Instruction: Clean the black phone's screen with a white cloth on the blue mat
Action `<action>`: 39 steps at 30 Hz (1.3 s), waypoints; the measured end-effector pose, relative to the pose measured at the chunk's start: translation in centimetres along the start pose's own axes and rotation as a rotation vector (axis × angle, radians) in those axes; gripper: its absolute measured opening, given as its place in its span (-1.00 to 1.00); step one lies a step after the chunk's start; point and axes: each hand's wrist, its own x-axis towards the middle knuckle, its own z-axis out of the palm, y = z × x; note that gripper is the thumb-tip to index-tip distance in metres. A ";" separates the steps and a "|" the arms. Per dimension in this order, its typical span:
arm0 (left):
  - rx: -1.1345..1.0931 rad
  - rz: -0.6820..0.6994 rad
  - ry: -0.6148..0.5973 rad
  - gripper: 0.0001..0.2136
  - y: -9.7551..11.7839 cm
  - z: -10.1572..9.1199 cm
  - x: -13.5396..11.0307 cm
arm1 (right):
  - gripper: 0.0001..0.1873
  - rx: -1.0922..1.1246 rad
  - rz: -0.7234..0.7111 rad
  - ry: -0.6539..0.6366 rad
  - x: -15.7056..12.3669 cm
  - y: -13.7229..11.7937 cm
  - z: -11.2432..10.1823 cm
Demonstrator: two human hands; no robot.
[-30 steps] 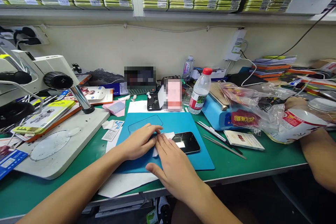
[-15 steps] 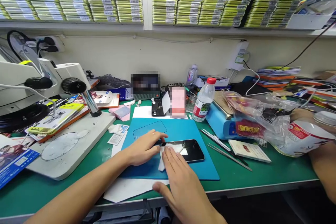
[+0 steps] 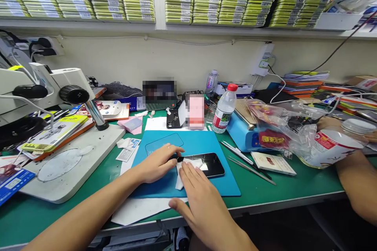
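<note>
A black smartphone (image 3: 214,164) lies screen up on a blue mat (image 3: 229,189). My left hand (image 3: 157,162) grips the phone's left end, with the thumb on the near side and the fingers towards the far side. Flat on the left part of the screen rests my right hand (image 3: 200,192), its fingers stretched out and its thumb apart. Under those fingers is a folded white wipe (image 3: 180,182), pressed against the glass. Behind my left hand, a clear sheet with a black outline (image 3: 165,143) lies on the mat.
Right of the mat lie tweezers (image 3: 253,170), a small white box (image 3: 273,163) and a blue device (image 3: 246,133). A water bottle (image 3: 224,110) stands behind. At left is a microscope stand (image 3: 85,168). Another person's arm (image 3: 356,180) reaches in beside a white tub (image 3: 330,149).
The whole view has shifted slightly. Both hands, the wipe and the phone keep nearly the same places relative to one another.
</note>
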 end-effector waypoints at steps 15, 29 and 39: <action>-0.065 -0.060 0.039 -0.62 0.0 0.0 0.4 | -0.02 -0.116 -0.061 0.083 -0.3 0.9 0.8; -0.064 -0.039 0.045 -0.62 -0.2 0.1 0.2 | -0.01 -0.076 0.001 0.066 -0.3 0.4 0.4; -0.044 -0.045 0.044 -0.60 -0.4 0.1 0.1 | -0.12 -0.080 -0.009 0.011 -1.5 1.4 -0.6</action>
